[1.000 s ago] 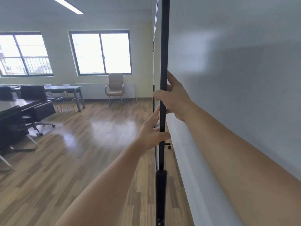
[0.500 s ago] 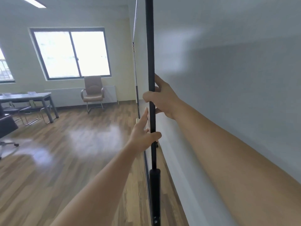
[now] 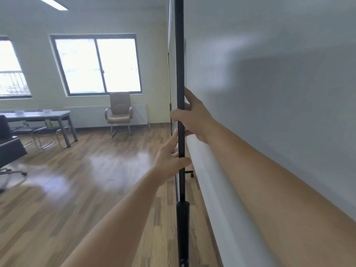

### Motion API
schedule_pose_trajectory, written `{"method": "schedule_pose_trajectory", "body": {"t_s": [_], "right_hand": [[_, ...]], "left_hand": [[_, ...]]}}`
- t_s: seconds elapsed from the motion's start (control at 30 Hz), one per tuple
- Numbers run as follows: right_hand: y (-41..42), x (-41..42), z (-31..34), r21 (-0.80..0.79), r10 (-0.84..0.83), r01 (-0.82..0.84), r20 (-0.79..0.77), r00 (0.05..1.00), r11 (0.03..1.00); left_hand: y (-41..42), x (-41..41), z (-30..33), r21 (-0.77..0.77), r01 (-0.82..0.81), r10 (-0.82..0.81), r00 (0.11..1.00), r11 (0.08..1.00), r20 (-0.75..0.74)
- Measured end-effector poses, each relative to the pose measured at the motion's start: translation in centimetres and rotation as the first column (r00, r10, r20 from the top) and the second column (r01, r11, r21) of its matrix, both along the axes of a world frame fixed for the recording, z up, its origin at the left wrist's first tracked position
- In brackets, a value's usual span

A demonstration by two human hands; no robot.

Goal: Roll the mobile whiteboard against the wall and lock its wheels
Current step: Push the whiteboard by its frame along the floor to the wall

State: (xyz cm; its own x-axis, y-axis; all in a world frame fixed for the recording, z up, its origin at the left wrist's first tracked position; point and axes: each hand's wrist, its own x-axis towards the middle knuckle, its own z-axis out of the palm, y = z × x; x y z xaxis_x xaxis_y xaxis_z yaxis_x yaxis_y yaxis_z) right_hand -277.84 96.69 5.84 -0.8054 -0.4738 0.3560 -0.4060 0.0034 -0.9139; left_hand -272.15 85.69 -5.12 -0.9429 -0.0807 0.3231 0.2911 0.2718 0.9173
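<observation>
The mobile whiteboard (image 3: 269, 78) fills the right half of the view, seen edge-on, its white face running away from me. Its black upright side post (image 3: 180, 64) stands straight ahead. My right hand (image 3: 194, 117) is wrapped around the post at mid height. My left hand (image 3: 169, 160) holds the same post just below, thumb across the front and fingers pointing up along it. One black caster wheel (image 3: 191, 174) shows low behind the post; whether it is locked cannot be told. Beyond the post a side wall (image 3: 172, 35) runs to the far end.
Wooden floor (image 3: 81, 189) spreads out to the left. A tan armchair (image 3: 119, 112) stands under the window (image 3: 96, 63) at the far wall. A grey table (image 3: 40, 115) with metal chairs and a dark office chair (image 3: 9, 151) sit at the left.
The view swung right and then back left, so the room's furniture shifted across the frame. Both hands have kept their grip on the post throughout.
</observation>
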Motion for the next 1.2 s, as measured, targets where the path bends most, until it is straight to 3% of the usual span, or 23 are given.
{"method": "schedule_pose_trajectory", "body": {"t_s": [0.23,0.8,1.2], "right_hand": [[-4.5,-12.0,-0.1,0.009,-0.010,0.010,-0.020,1.000,1.000],[-15.6,-39.2,-0.5,0.032,-0.079,0.080,-0.058,0.995,0.996],[-23.5,-57.0,-0.4,0.041,-0.110,0.112,-0.047,0.993,0.993]], "left_hand": [[-4.5,-12.3,-0.3,-0.009,-0.074,0.074,0.997,0.997,0.016],[-16.3,-39.2,-0.3,0.010,0.055,-0.056,0.995,0.998,0.081],[-24.5,-57.9,-0.7,-0.042,0.018,-0.014,0.997,0.999,0.079]]}}
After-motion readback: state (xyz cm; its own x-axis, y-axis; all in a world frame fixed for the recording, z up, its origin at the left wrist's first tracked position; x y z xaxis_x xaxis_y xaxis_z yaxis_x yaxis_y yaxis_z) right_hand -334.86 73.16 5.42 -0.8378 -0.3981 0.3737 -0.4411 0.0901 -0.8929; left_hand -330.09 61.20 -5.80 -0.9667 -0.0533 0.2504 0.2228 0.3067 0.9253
